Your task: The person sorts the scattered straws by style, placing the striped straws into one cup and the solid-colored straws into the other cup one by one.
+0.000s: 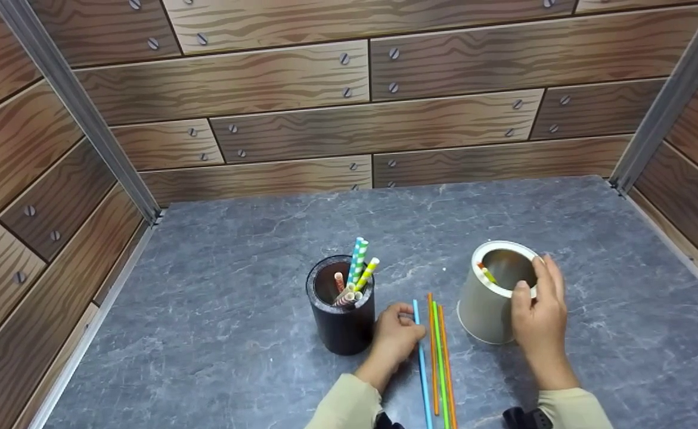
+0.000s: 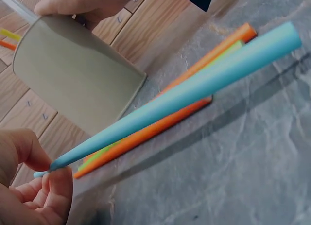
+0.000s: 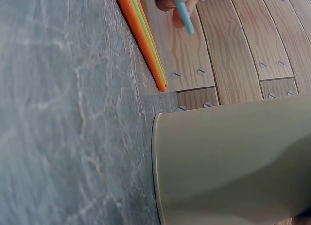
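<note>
My left hand (image 1: pixel 396 333) pinches a plain blue straw (image 1: pixel 422 363) between thumb and fingers near its far end. In the left wrist view the blue straw (image 2: pixel 194 94) slants up off the grey surface, its shadow beneath. Beside it lie an orange straw (image 1: pixel 433 363), a green straw (image 1: pixel 440 363) and another orange straw (image 1: pixel 447 363), side by side. With my right hand (image 1: pixel 542 322) I grip the rim of an upright cream canister (image 1: pixel 483 313). Inside that canister, an orange straw end and a yellow straw end (image 1: pixel 489 274) show; their lower parts are hidden.
Left of my left hand stands a black cup (image 1: pixel 343 328) with several striped paper straws (image 1: pixel 357 262) leaning in it. A grey marbled tabletop (image 1: pixel 217 310) lies under everything. Wood-patterned walls (image 1: pixel 301 131) rise at the back and both sides.
</note>
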Motion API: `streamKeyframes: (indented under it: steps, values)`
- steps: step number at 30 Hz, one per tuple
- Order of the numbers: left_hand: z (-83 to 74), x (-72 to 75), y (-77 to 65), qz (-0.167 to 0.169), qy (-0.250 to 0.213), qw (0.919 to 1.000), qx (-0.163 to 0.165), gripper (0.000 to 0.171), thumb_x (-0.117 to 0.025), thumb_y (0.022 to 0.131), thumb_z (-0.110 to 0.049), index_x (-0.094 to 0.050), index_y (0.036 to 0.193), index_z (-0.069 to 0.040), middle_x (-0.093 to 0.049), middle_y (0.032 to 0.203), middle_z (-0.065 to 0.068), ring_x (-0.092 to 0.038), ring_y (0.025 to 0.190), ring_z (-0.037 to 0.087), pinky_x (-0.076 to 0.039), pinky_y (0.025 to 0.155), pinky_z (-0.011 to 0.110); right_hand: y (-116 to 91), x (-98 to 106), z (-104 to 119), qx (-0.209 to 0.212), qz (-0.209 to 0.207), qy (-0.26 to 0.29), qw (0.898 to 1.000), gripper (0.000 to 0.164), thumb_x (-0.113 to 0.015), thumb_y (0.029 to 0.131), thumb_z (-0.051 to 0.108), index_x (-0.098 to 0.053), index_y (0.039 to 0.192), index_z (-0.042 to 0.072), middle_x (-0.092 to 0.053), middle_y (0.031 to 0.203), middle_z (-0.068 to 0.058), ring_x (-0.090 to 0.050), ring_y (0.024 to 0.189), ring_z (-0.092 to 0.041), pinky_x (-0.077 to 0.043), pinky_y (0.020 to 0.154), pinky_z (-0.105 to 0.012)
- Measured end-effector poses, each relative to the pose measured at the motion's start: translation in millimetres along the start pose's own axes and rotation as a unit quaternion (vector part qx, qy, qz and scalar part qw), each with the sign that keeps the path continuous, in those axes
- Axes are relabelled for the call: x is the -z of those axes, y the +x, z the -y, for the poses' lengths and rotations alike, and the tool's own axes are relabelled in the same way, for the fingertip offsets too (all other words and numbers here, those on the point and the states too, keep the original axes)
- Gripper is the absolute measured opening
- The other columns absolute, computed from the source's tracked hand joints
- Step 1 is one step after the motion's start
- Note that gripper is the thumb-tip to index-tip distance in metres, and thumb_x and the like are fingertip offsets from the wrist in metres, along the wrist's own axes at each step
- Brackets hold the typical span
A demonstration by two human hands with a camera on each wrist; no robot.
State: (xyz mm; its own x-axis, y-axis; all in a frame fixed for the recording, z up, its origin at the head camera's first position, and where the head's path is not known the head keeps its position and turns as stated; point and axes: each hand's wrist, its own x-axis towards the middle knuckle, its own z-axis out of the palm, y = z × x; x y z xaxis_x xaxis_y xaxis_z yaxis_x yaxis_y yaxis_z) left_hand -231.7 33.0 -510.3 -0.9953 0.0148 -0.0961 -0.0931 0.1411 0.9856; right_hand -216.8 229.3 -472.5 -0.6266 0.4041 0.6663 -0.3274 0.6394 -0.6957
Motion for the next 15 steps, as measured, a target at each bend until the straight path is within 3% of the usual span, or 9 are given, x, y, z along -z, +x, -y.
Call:
streamKeyframes:
  steps: [7,15]
  values:
    - [-12.9,0.0,-3.6,-0.04,0.029,0.9965,-0.067,0.029,-0.063,0.059,0.004,-0.057,0.085,-0.007,-0.047,0.061,-0.008,-0.042,0.053,0.003,-0.038,0.049,0.017,0.7,0.4,0.4,-0.007,0.004,-0.002,1.0,0.047,-0.047,0.083,0.01,-0.049,0.126,-0.008,-0.04,0.137,-0.028,-0.036,0.126,-0.047,-0.031,0.102,-0.059]
    - [-25.4,1.5,-5.6,-0.058,0.017,0.9944,-0.087,0.032,-0.063,0.058,0.004,-0.056,0.086,-0.009,-0.055,0.075,-0.002,-0.045,0.054,0.003,-0.041,0.051,0.017,0.6,0.2,-0.1,-0.005,0.005,-0.002,1.0,0.047,-0.047,0.083,0.01,-0.049,0.126,-0.009,-0.04,0.136,-0.029,-0.035,0.126,-0.047,-0.03,0.103,-0.059]
